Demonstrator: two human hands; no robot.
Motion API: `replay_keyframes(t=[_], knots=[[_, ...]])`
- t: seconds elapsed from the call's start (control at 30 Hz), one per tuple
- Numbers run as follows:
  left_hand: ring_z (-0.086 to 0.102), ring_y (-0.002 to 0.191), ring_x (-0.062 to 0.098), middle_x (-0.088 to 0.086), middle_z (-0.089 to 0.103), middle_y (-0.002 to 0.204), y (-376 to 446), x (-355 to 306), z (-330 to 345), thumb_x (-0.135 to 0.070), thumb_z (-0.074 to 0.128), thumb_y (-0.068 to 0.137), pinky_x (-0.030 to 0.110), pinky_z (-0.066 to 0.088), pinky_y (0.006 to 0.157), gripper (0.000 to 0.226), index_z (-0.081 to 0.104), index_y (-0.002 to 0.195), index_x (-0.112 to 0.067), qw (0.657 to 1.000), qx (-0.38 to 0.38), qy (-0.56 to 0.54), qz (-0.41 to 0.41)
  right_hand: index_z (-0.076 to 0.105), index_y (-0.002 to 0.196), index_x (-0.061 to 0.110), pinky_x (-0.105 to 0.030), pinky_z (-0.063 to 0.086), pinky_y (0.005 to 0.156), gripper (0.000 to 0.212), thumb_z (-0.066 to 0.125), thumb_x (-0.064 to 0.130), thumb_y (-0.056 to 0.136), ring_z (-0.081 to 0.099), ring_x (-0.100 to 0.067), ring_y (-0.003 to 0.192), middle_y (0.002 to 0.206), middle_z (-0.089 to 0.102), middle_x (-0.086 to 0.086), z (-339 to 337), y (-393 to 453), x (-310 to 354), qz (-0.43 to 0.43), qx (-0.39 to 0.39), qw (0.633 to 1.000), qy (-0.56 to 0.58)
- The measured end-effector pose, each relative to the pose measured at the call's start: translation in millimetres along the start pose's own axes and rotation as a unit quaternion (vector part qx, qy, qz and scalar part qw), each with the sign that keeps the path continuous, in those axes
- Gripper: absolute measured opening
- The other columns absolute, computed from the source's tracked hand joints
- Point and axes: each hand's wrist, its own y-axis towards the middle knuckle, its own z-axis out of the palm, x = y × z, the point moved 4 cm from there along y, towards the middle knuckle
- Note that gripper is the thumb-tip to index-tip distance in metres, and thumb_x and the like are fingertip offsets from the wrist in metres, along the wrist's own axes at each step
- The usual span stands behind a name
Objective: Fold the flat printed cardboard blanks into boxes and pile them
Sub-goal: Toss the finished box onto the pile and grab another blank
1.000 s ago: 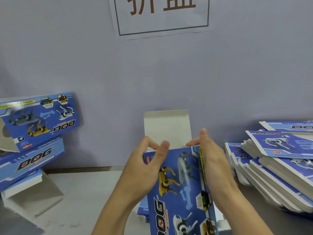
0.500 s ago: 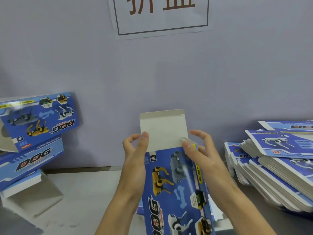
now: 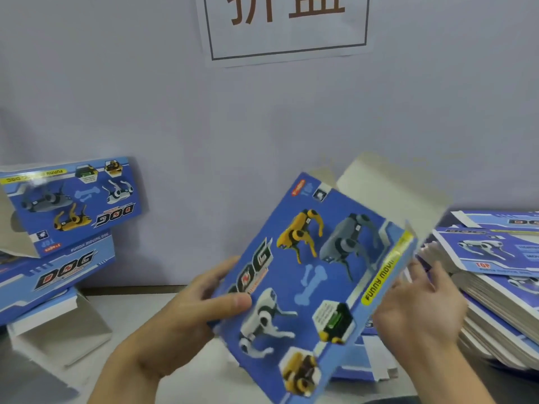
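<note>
Now the box (image 3: 306,275) is held tilted in the air above the bench (image 3: 186,380), its pale top flap (image 3: 390,185) open toward the wall. The left hand (image 3: 186,313) grips its left edge, thumb pressed on the printed face. The right hand (image 3: 420,310) sits at the right side panel with fingers (image 3: 428,275) loosely spread, seemingly not clamping. Thin printed card looks light and slick, and likely creases if squeezed mid-panel; holding along the folded edges seems safest. Finished boxes (image 3: 67,223) lie left, blanks (image 3: 495,275) right.

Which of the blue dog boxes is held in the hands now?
The tilted box in the middle, between left hand and right hand; the piled boxes at left lie untouched.
</note>
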Motion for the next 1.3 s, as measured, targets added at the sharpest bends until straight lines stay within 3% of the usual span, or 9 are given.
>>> replay_keyframes(t=[0.2,0.33,0.47,0.57,0.67,0.77,0.9,1.1,1.3], knots=[[0.069,0.107,0.014,-0.003,0.069,0.122,-2.7,-56.8,-20.0,-0.05,0.084,0.064,0.032,0.058,0.084,0.054,0.071,0.112,-0.027,0.915,-0.229,-0.17,0.287,0.065,0.108,0.022,-0.039,0.049,0.073,0.031,0.038,0.036,0.102,0.075,-0.032,0.078,0.094,0.076,-0.014,-9.2,1.6,-24.1,0.021,-0.025,0.978,-0.208],[0.049,0.131,0.019,-0.012,0.053,0.139,-21.7,-47.9,-54.6,-0.046,0.058,0.09,0.04,0.046,0.101,0.027,0.062,0.114,-0.035,0.863,-0.371,-0.208,0.272,0.061,0.113,0.025,-0.037,0.05,0.074,0.018,0.046,0.026,0.103,0.073,-0.031,0.087,0.096,0.076,-0.011,-2.7,-0.7,-34.7,-0.002,0.003,0.928,-0.372],[0.062,0.117,0.018,-0.001,0.065,0.123,-2.6,-27.7,-43.2,-0.025,0.065,0.078,0.037,0.051,0.091,0.038,0.062,0.116,-0.024,0.906,-0.362,-0.111,0.188,0.057,0.118,0.042,-0.034,0.046,0.091,0.026,0.063,0.032,0.094,0.056,-0.012,0.114,0.136,0.058,0.003,-10.2,-3.2,-49.9,0.012,0.085,0.729,-0.679],[0.067,0.1,0.003,-0.004,0.068,0.122,17.4,-8.1,-18.7,-0.018,0.069,0.09,0.02,0.052,0.08,0.03,0.064,0.118,-0.029,0.938,-0.285,0.191,0.054,0.026,0.144,0.058,-0.049,0.015,0.121,0.079,0.068,0.065,0.078,0.012,-0.016,0.151,0.163,0.011,0.016,-23.8,-9.8,-74.8,0.154,0.216,0.51,-0.818],[0.049,0.121,-0.005,-0.02,0.042,0.146,27.7,34.3,6.2,-0.048,0.066,0.091,0.007,0.036,0.089,0.06,0.039,0.144,-0.045,0.872,-0.066,0.461,-0.153,0.011,0.149,0.058,-0.056,-0.001,0.12,0.093,0.073,0.053,0.079,-0.015,-0.022,0.152,0.165,-0.006,0.014,-32.3,-9.6,-85.5,0.176,0.268,0.371,-0.872],[0.034,0.141,0.01,-0.018,0.023,0.16,27.1,63.2,21.3,-0.054,0.066,0.088,0.023,0.032,0.105,0.082,0.018,0.154,-0.046,0.809,0.027,0.519,-0.273,0.024,0.147,0.056,-0.054,0.009,0.119,0.085,0.074,0.046,0.08,0.0,-0.021,0.154,0.165,0.009,0.015,-27.2,-7.7,-79.4,0.125,0.251,0.378,-0.882],[0.035,0.14,0.017,-0.01,0.026,0.16,29.2,70.9,15.7,-0.042,0.079,0.082,0.032,0.035,0.112,0.091,0.023,0.154,-0.041,0.8,0.015,0.523,-0.294,0.042,0.139,0.054,-0.05,0.026,0.115,0.069,0.074,0.054,0.078,0.03,-0.019,0.143,0.154,0.036,0.017,-14.7,-11.3,-71.2,0.12,0.257,0.375,-0.883],[0.045,0.133,0.02,-0.001,0.041,0.149,32.9,64.8,8.8,-0.026,0.082,0.081,0.034,0.041,0.109,0.058,0.059,0.133,-0.038,0.744,-0.028,0.615,-0.26,0.062,0.124,0.047,-0.031,0.044,0.1,0.054,0.078,0.056,0.073,0.049,-0.013,0.122,0.139,0.051,0.014,-5.8,-16.8,-61.5,0.093,0.237,0.425,-0.868],[0.044,0.133,0.02,-0.001,0.042,0.15,30.3,57.4,12.5,-0.031,0.072,0.091,0.034,0.041,0.106,0.043,0.062,0.132,-0.037,0.742,0.01,0.618,-0.258,0.057,0.126,0.048,-0.03,0.043,0.102,0.058,0.077,0.058,0.072,0.047,-0.01,0.123,0.14,0.046,0.014,-7.0,-16.9,-55.4,0.116,0.235,0.465,-0.846]])
